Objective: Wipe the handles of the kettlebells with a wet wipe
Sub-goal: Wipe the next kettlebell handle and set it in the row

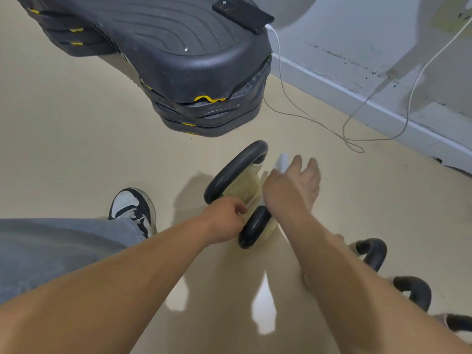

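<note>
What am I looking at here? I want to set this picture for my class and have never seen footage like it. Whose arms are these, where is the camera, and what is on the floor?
There is no machine. A person wears a camera on the head, so you look down along their own bare arms. The left hand is closed at a kettlebell handle; the nearest kettlebell has a pale yellow body and a second black handle. The right hand is raised above it, holding a white wipe. More black handles show at lower right. Behind stand stacked exercise steps with a phone charging on top by a white cable. A shoe shows at left.
</note>
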`<state>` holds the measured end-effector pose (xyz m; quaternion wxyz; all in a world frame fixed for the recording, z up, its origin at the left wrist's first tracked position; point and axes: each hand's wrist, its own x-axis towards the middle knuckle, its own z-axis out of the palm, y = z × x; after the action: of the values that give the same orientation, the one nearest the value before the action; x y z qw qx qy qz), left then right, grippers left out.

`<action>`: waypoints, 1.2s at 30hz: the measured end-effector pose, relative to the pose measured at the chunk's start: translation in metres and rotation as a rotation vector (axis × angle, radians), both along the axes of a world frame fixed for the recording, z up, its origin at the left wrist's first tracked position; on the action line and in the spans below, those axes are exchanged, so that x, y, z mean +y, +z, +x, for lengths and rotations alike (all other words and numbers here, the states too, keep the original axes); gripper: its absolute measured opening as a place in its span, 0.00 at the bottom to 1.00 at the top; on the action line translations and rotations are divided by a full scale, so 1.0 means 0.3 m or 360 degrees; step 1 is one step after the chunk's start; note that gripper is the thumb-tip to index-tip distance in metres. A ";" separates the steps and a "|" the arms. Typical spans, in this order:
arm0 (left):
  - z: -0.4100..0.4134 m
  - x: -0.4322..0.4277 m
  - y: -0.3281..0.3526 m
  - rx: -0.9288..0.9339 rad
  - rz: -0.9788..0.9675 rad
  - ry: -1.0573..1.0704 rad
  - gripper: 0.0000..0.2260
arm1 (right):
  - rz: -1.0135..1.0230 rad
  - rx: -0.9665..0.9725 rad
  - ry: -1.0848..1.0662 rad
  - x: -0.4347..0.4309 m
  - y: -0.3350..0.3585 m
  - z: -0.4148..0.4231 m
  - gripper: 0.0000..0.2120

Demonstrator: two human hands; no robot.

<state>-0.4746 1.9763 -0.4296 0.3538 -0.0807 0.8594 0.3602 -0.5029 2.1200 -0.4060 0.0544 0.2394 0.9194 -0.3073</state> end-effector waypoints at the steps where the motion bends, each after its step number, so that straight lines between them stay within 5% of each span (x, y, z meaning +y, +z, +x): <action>1: 0.003 -0.002 0.000 -0.0006 -0.0013 -0.0005 0.16 | -0.0130 0.0053 0.0019 -0.020 -0.003 0.035 0.28; 5: 0.005 -0.007 -0.023 -0.0015 -0.0054 -0.0032 0.09 | -0.0728 -0.0033 -0.0431 -0.112 0.030 0.105 0.29; 10: 0.011 -0.014 -0.037 -0.0055 -0.0037 -0.0021 0.12 | -0.1369 -0.0104 -0.0985 -0.053 0.048 -0.023 0.08; 13: 0.015 -0.024 -0.051 -0.0091 -0.0040 -0.0016 0.16 | -0.1550 -0.0320 -0.0909 0.024 0.046 -0.100 0.11; 16: 0.019 -0.032 -0.059 -0.0094 -0.0045 -0.0002 0.15 | -0.2083 -0.0723 -0.1177 0.096 0.029 -0.111 0.01; 18: 0.017 -0.029 -0.059 -0.0095 -0.0042 0.0002 0.15 | -0.2270 -0.0685 -0.1242 0.104 0.018 -0.092 0.05; 21: 0.001 -0.019 -0.051 -0.0072 -0.0032 -0.0002 0.14 | -0.2102 -0.0544 -0.1227 0.068 -0.007 -0.098 0.05; 24: -0.002 -0.007 -0.036 -0.0034 -0.0029 -0.0021 0.14 | -0.1561 -0.0271 -0.1091 0.002 -0.002 -0.060 0.17; 28: 0.006 -0.007 -0.018 -0.0007 -0.0028 -0.0041 0.15 | -0.0946 -0.0060 -0.0425 -0.088 -0.010 0.112 0.38; 33: 0.032 -0.051 0.008 -0.0029 -0.0158 -0.0151 0.19 | -0.0365 0.0040 0.0114 -0.157 -0.038 0.305 0.45; 36: 0.064 -0.078 0.017 -0.0034 -0.0213 -0.0212 0.18 | -0.0309 -0.0059 0.0381 -0.180 -0.064 0.409 0.56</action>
<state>-0.4555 1.9528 -0.4245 0.3799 -0.0506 0.8812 0.2768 -0.3803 2.0661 -0.4253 0.1305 0.1274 0.9061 -0.3816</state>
